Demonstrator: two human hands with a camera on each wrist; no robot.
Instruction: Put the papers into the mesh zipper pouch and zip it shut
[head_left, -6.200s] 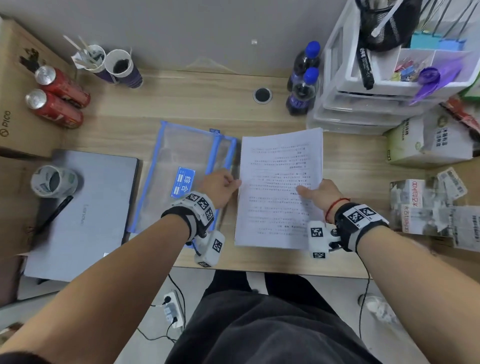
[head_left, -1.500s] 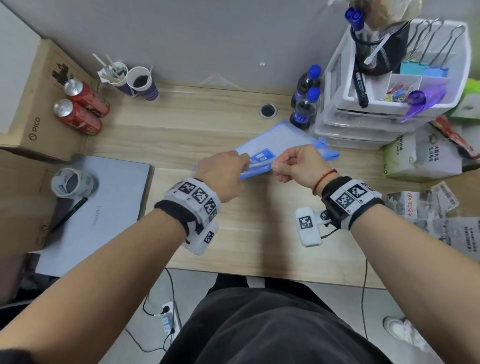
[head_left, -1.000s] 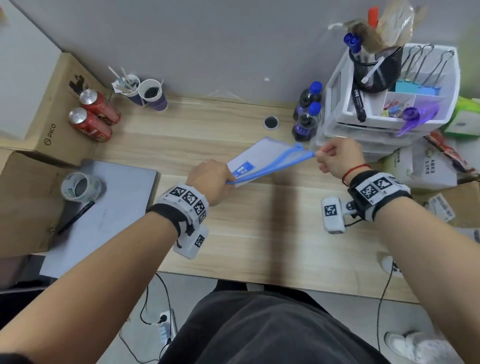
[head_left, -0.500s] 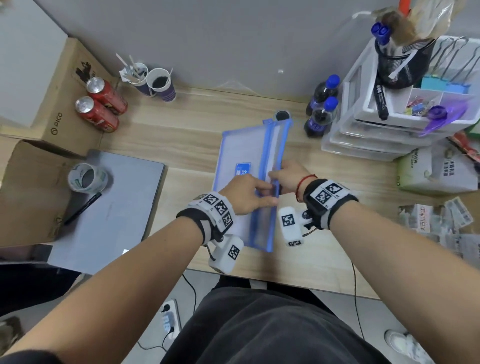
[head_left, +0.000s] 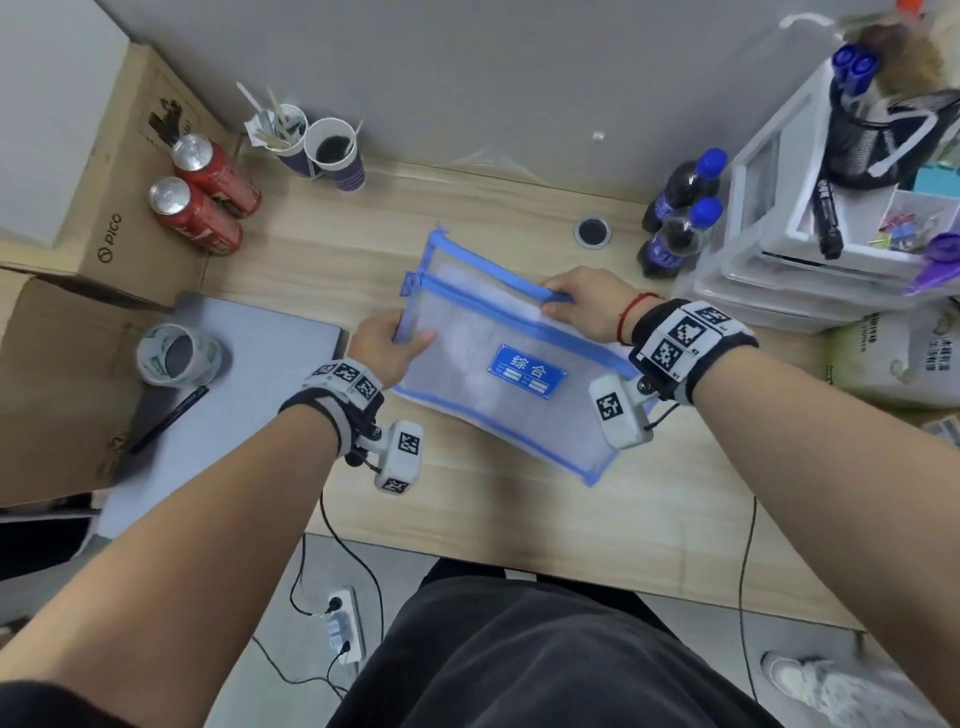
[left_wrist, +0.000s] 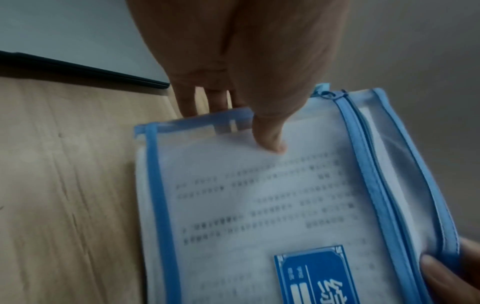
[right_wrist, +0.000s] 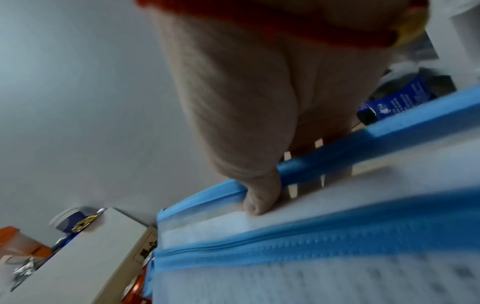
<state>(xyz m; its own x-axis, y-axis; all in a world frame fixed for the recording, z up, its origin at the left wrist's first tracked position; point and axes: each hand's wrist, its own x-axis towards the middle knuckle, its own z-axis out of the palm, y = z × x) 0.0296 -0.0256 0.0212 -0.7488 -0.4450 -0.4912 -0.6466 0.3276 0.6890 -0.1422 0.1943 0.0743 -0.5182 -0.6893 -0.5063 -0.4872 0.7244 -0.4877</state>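
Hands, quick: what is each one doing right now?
Left hand: closed, pinching the short end of the mesh zipper pouch, thumb on top.
Right hand: closed, gripping the pouch's long blue edge; papers inside.

Looked like a regular office desk to me. There was a light wood desk with a cable grommet hole, pushed up against a plain grey wall. A closed laptop sat on the left with a roll of tape and a pen on it. On the right stood white plastic drawers topped with a mesh pen holder, markers and binder clips. A power strip lay on the floor.
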